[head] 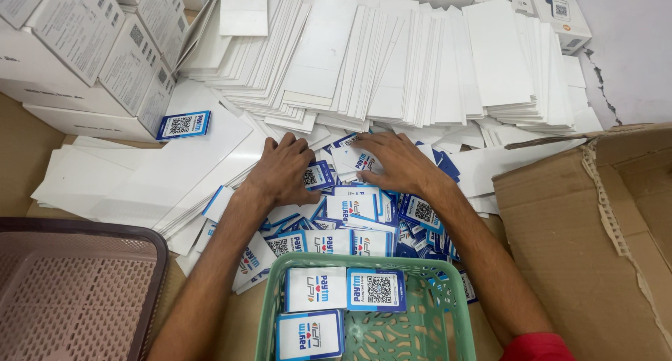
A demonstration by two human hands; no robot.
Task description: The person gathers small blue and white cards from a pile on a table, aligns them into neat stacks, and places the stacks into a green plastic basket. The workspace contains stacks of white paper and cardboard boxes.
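Note:
A heap of small blue-and-white printed cards (350, 224) lies in front of me, below a wide spread of white cardboard sleeves (378, 60). My left hand (283, 168) rests palm down on the cards, fingers slightly curled over the heap's upper left edge. My right hand (392, 161) lies flat on the cards beside it, fingers spread and pointing left. Neither hand lifts a card clear of the heap. A green plastic basket (448, 291) sits nearest me with three cards (343, 291) inside it.
A brown mesh basket (77, 291) sits at the lower left. Stacked white boxes (91, 53) stand at the upper left, with one loose card (183, 125) beside them. A flattened brown carton (595, 235) fills the right side.

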